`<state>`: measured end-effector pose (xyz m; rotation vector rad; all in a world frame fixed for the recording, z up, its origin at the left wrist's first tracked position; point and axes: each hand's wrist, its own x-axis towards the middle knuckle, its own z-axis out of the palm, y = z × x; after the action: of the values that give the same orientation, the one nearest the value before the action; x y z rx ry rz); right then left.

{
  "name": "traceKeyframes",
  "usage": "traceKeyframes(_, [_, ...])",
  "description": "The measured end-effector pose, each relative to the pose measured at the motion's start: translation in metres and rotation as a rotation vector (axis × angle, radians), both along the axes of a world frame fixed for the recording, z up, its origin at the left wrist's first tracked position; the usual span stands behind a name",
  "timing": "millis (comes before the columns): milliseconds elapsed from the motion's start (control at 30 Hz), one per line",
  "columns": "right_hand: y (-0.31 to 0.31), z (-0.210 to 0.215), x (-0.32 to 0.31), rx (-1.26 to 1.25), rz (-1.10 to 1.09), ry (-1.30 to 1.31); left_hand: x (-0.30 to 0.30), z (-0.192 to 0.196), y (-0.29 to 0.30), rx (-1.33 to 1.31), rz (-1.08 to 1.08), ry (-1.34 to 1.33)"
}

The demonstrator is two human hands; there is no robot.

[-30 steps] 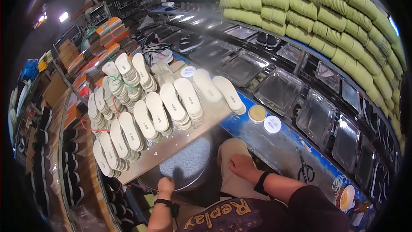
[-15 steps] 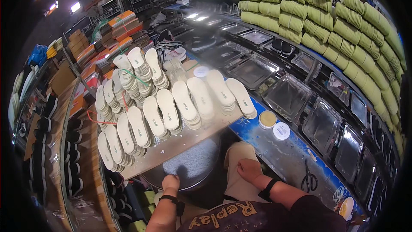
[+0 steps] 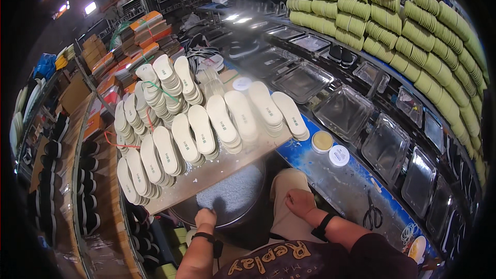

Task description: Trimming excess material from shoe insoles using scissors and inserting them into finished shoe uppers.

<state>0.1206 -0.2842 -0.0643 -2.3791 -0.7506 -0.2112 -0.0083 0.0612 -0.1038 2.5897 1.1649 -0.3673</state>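
My left hand is curled into a loose fist at the near rim of a round basin with white, grainy-looking material in it. My right hand rests on my right thigh, its fingers folded in. Nothing shows in either hand, and both palms are hidden. Beyond them, a tilted board carries rows of stacked off-white insoles. Farther back on it lie bundles of insoles tied with a green band and red bands.
To my right, a blue worn bench holds an open tub of tan paste, a white lid and black scissors. Shiny trays line a dark track beyond. Green insole bundles are stacked behind; dark shoes fill racks at left.
The trays along the track have shifted slightly toward the far end. Both my hands keep their places, and the insoles stay as they were.
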Motion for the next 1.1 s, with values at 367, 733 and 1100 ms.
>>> traceKeyframes(367, [0.002,-0.002,0.0,-0.021,-0.01,0.048,-0.002,-0.003,0.003,0.014,0.017,0.004])
traceKeyframes(733, [0.001,-0.001,0.001,-0.028,-0.012,0.005,0.002,0.006,0.0,-0.019,0.005,0.011])
traceKeyframes(1100, [0.002,0.002,-0.001,0.03,-0.008,-0.007,0.002,0.009,-0.003,-0.018,0.005,0.016])
